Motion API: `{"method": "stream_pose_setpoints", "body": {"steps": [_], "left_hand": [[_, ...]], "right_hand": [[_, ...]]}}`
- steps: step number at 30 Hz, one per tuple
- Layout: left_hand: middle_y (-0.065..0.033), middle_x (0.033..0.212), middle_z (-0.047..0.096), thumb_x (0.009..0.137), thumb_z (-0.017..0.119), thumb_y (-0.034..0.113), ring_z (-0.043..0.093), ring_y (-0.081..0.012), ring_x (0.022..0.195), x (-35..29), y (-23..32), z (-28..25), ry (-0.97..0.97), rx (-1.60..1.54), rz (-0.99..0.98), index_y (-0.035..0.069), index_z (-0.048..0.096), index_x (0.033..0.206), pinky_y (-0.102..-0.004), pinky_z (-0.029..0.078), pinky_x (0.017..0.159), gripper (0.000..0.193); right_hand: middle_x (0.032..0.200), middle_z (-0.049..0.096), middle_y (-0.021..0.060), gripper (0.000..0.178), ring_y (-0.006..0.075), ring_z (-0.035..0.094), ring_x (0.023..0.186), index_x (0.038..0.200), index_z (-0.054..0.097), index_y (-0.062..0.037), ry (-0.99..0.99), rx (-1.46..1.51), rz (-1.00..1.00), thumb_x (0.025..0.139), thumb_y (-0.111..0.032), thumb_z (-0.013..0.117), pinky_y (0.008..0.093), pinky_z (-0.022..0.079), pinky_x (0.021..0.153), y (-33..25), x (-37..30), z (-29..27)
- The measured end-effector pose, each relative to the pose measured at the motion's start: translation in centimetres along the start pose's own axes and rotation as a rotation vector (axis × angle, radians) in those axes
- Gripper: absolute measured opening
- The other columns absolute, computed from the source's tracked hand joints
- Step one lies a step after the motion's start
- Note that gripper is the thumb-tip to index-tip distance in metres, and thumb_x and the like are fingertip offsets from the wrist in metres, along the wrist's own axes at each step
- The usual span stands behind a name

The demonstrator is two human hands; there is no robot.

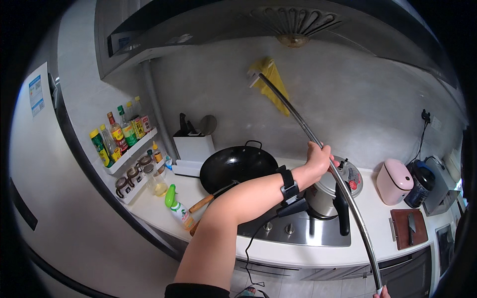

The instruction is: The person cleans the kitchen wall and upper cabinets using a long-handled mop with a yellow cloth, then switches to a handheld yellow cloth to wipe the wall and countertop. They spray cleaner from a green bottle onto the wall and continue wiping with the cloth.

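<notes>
A long metal pole (357, 216) runs slantwise across the view from the lower right up to the grey wall. My left hand (318, 160) is closed around its middle, above the pressure cooker (322, 197). At the bottom edge my right hand (382, 293), mostly cut off by the frame, grips the pole's lower end. A yellow cloth (275, 88) hangs over the pale head (254, 78) at the pole's top and lies against the wall. A black strap with a small box and cable is on my left wrist.
A black wok (238, 169) and the pressure cooker stand on the steel hob (313, 233). Left are a green-topped spray bottle (179, 206), a bottle rack (131, 151) and knife block (195, 146). Right are a pink appliance (394, 182) and cutting board with knife (400, 229). Overhead hangs the range hood (208, 30).
</notes>
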State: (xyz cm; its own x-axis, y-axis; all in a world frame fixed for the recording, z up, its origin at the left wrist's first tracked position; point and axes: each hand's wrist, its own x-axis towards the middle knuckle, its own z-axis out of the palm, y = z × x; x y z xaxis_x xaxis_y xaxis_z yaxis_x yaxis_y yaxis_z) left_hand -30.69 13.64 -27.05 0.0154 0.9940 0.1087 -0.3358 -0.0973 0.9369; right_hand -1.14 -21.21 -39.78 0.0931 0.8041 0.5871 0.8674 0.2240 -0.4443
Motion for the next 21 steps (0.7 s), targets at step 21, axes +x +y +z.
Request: {"method": "stream_pose_setpoints", "body": {"steps": [21], "left_hand": [[-0.0082,0.079,0.046,0.089,0.039,0.013,0.056,-0.0198,0.057,1.5,-0.8,-0.6,0.022,-0.113,0.012,0.009,0.027,0.100,-0.0344,0.049,0.045,0.016]], "right_hand": [[0.076,0.063,0.0153,0.029,0.0225,0.059,0.061,0.107,0.060,0.0035,0.028,-0.165,-0.103,0.078,0.002,0.064,0.0289,0.049,0.056,0.2,1.9,-1.0]]}}
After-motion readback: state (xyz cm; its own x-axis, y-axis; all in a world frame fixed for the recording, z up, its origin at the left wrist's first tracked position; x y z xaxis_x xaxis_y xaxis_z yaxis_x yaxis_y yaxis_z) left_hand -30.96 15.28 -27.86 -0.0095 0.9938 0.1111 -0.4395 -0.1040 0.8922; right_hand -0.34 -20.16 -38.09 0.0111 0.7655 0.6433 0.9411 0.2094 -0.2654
